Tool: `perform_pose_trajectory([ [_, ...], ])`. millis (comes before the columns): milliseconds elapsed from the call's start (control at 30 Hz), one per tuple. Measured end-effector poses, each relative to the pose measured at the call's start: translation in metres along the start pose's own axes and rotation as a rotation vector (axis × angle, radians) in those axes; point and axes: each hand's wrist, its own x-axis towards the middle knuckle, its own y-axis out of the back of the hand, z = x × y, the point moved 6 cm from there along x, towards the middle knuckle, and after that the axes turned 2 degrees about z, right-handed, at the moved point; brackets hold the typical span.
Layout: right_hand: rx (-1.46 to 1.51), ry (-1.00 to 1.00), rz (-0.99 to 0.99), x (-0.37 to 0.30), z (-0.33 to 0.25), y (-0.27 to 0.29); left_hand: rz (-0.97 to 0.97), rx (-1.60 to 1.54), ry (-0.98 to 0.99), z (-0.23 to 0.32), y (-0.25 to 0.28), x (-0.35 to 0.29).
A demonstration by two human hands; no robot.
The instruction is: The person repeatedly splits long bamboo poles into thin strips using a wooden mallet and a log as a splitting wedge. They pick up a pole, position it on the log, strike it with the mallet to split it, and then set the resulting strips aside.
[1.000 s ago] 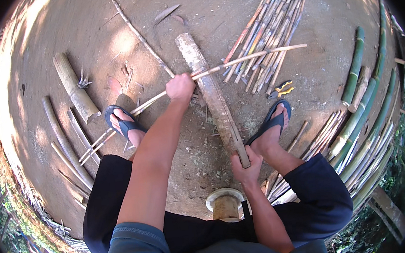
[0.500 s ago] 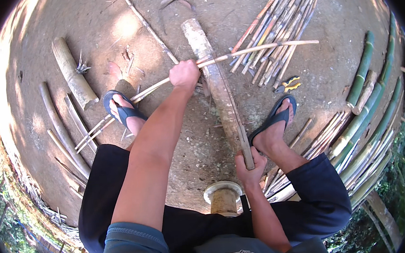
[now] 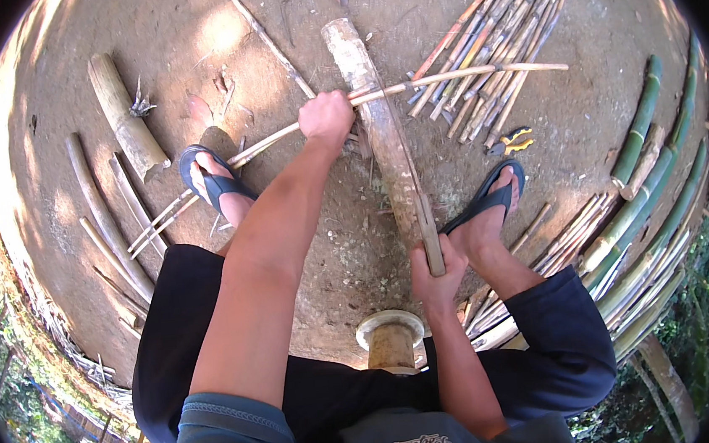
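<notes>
My left hand [image 3: 326, 115] is closed around a long, thin bamboo stick [image 3: 464, 72] that lies across a log [image 3: 382, 135] on the ground. Toward its left end the stick divides into two strips, which pass by my left foot. In my right hand [image 3: 438, 271], near the log's close end, is the handle of a long-bladed knife [image 3: 427, 225]. Its narrow blade runs away from me along the log's right side and meets the stick where it crosses. The exact contact between blade and stick is too fine to make out.
Yellow-handled pliers [image 3: 512, 142] lie beyond my right foot, near a pile of thin canes [image 3: 494, 32]. Green bamboo poles [image 3: 637, 122] lie at the right. A thick bamboo piece [image 3: 126, 115] rests at the left. A round-topped post [image 3: 390, 336] stands between my legs.
The whole view has shifted slightly, so the ground and log appear a little higher. Both hands keep their grips, with the stick still across the log.
</notes>
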Motion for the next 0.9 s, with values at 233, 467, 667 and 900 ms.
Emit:
perform_pose_trajectory([
  [233,-0.015,0.033,-0.024,-0.005,0.014,-0.001,-0.099,0.041,0.033,-0.001,0.001,-0.001],
  [467,0.032,0.013,-0.017,0.015,0.018,-0.014,-0.076,0.023,0.009,0.001,0.001,-0.001],
  [667,-0.017,0.033,-0.006,-0.009,0.027,0.000,-0.034,-0.001,-0.017,-0.003,-0.003,0.002],
  [900,0.049,-0.063,0.006,0.022,0.033,-0.020,-0.071,0.028,-0.024,0.005,-0.001,0.001],
])
